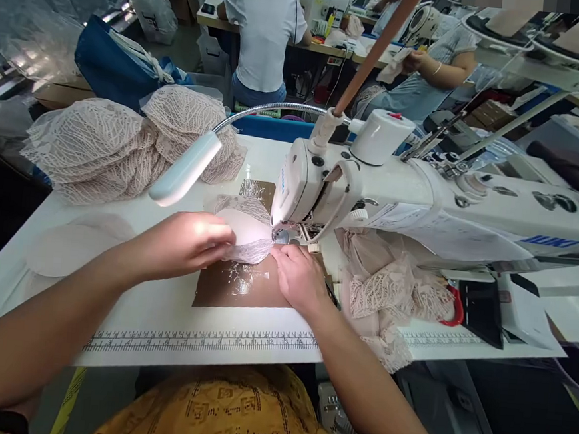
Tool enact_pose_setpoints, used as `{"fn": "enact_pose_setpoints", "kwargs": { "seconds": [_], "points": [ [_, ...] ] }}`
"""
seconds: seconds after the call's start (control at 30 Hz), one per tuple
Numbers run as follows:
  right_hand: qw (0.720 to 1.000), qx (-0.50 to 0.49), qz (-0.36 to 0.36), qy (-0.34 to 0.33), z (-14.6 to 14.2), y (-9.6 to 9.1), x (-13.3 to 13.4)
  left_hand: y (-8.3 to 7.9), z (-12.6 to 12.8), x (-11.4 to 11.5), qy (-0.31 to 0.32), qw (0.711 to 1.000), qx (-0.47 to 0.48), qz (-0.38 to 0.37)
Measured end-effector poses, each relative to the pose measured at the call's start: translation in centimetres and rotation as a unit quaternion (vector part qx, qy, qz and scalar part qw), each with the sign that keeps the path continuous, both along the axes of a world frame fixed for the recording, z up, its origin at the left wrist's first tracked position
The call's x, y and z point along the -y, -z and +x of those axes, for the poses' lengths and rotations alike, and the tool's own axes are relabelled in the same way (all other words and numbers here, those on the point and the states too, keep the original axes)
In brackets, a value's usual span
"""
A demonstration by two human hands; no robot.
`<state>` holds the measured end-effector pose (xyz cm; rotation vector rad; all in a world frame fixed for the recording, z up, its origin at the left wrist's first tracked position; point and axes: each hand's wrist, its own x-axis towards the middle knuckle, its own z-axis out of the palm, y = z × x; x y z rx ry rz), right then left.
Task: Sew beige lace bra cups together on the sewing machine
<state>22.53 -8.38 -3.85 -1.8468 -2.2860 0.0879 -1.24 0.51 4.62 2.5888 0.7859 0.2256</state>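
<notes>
A pale, rounded cup piece [244,229] with lace [251,251] along its edges lies under the needle area of a white sewing machine [317,179]. My left hand [192,241] pinches its left side between thumb and fingers. Close to the presser foot, my right hand [298,271] has its fingers together, its fingertips gripping the lace at the cup's right edge. Part of that grip is hidden. Beneath the work is a shiny brown plate [244,288] on the white table. The needle tip itself is too small to make out.
Heaped lace pieces [99,148] stand at the left behind flat pale cups [74,243]. A lamp [186,169] hangs over the table. More lace fabric [388,292] and red-handled scissors [455,307] lie right. A ruler strip [200,339] lines the front edge. Other people sit beyond.
</notes>
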Motion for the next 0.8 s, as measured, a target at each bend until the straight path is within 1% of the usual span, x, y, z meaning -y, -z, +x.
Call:
{"fn": "enact_pose_setpoints", "kwargs": {
  "seconds": [0.07, 0.1, 0.2, 0.27, 0.33, 0.4, 0.53, 0.67, 0.8],
  "points": [
    [1.000, 0.007, -0.006, -0.010, -0.2, -0.1, 0.0, 1.6, 1.6, -0.4, 0.060, 0.995, 0.046, 0.059],
    [1.000, 0.012, -0.011, -0.013, -0.2, -0.1, -0.1, 2.5, 2.4, -0.7, 0.093, 0.991, 0.066, 0.075],
    [0.999, 0.026, -0.023, -0.013, -0.3, -0.3, -0.1, 5.5, 4.3, -1.8, 0.187, 0.974, 0.090, 0.085],
    [0.999, 0.031, -0.030, -0.010, -0.3, -0.4, -0.1, 7.0, 4.9, -2.2, 0.207, 0.971, 0.089, 0.081],
    [0.999, 0.031, -0.034, -0.006, -0.3, -0.5, -0.1, 7.9, 5.0, -2.4, 0.199, 0.973, 0.094, 0.074],
    [0.999, 0.029, -0.037, -0.002, -0.2, -0.5, 0.0, 8.3, 4.8, -2.3, 0.187, 0.975, 0.102, 0.068],
    [0.999, 0.027, -0.042, 0.007, -0.2, -0.6, 0.0, 8.2, 4.8, -1.8, 0.174, 0.976, 0.105, 0.076],
    [0.999, 0.029, -0.039, 0.016, -0.2, -0.6, -0.2, 8.2, 5.1, -1.5, 0.156, 0.979, 0.081, 0.101],
    [0.999, 0.028, -0.026, 0.022, -0.1, -0.4, -0.3, 8.2, 5.2, -1.5, 0.139, 0.982, 0.070, 0.110]
  ]
}}
